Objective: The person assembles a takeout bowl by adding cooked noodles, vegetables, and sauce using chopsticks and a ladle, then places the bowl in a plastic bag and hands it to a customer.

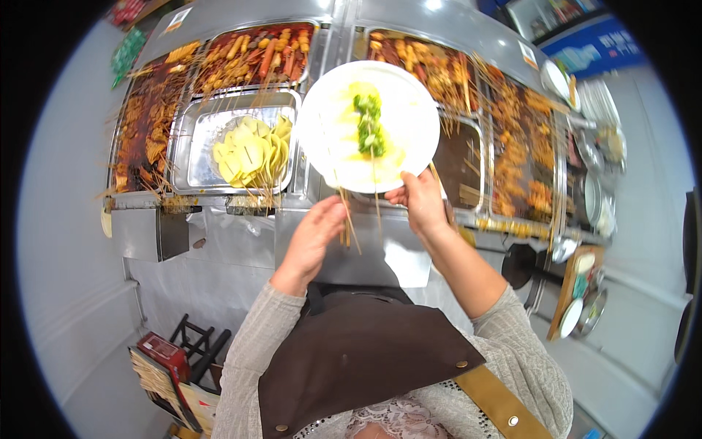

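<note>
A round white plate (322,110) is held over the middle of the counter, its centre washed out by glare. Green leafy vegetable (369,124) on a skewer lies across it, with pale yellow slices (391,157) beside it. My right hand (423,201) grips the plate's near-right rim, thumb uppermost, its other fingers partly hidden. Wooden skewers (350,223) stick out past the near rim. My left hand (319,234) is at these sticks, fingers drawn together and apparently pinching one; the exact contact is hard to make out.
A steel tray (191,139) of skewered yellow slices (252,150) sits left. Trays of skewered food in dark red broth (252,58) surround it; more (519,139) stand right. Stacked white plates (599,102) are far right. A black stool (201,344) is low left.
</note>
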A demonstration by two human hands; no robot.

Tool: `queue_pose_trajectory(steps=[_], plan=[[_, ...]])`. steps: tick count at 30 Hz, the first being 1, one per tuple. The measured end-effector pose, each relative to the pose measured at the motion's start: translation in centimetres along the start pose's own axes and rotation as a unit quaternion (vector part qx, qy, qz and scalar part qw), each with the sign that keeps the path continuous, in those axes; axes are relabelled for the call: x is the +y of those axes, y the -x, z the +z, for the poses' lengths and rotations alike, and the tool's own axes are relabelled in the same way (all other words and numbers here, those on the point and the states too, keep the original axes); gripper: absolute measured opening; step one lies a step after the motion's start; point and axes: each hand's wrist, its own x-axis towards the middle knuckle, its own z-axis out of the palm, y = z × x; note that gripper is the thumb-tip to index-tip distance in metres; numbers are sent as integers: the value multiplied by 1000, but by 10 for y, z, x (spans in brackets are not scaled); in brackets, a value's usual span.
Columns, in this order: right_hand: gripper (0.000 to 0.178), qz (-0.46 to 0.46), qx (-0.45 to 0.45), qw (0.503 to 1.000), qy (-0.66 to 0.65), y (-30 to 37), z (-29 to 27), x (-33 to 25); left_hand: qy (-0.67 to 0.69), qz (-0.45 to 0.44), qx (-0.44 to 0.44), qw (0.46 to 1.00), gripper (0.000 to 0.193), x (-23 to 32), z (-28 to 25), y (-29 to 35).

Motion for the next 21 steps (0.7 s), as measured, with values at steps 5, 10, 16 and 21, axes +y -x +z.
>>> queue_pose_trajectory(steps=[5, 10, 16, 21], plan=[[23, 5, 119, 989, -83, 101, -17, 109, 20, -186, -104, 977, 27, -47, 17, 43], [24, 28, 181, 978, -105, 164, -41, 174, -77, -198, -89, 973, 24, -84, 12, 82], [24, 47, 188, 974, -118, 195, -72, 211, -158, -109, -99, 976, 28, -79, 6, 116], [25, 81, 187, 973, -108, 198, -90, 223, -139, -28, -100, 985, 27, -37, -14, 132]])
